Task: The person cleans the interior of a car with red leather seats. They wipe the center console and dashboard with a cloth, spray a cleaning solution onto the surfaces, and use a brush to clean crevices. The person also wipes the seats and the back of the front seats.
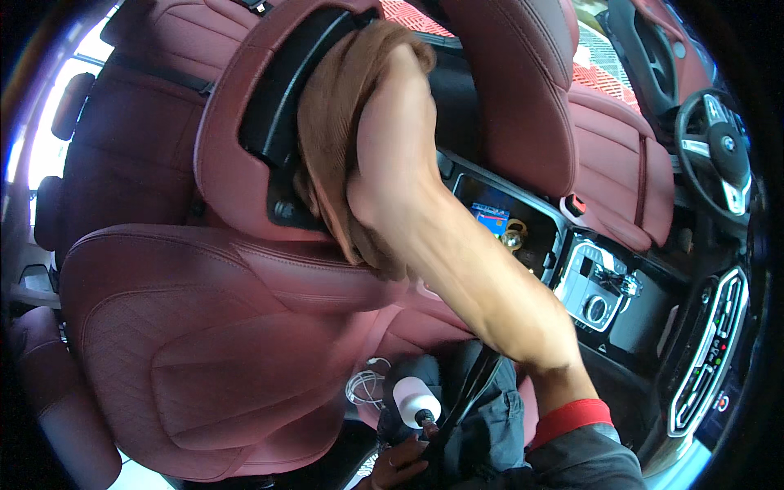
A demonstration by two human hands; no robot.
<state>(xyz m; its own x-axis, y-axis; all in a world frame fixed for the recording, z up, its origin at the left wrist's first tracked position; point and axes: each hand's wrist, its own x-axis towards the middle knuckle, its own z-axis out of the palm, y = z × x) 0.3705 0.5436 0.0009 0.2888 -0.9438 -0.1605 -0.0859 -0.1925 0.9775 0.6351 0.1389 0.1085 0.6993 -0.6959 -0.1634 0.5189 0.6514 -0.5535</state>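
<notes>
My right hand (397, 122) is blurred and pressed onto a bunched brown cloth (334, 116), with its fingers partly hidden in the folds. The cloth lies against the black plastic inner face (285, 92) of a red leather-trimmed panel (223, 147), which looks like the raised centre armrest lid. My right arm stretches across the centre console. Low in the view, my left hand (398, 462) grips a white bottle (416, 398) by its dark neck, over my lap. Part of that grip is hidden.
Red leather front seats (245, 349) flank the console. Its open bin (554, 211) holds a blue packet (490, 215) and a gold-coloured item (514, 236). Further right are the gear selector (625, 285) and steering wheel (713, 150). A coiled white cable (365, 387) lies beside my leg.
</notes>
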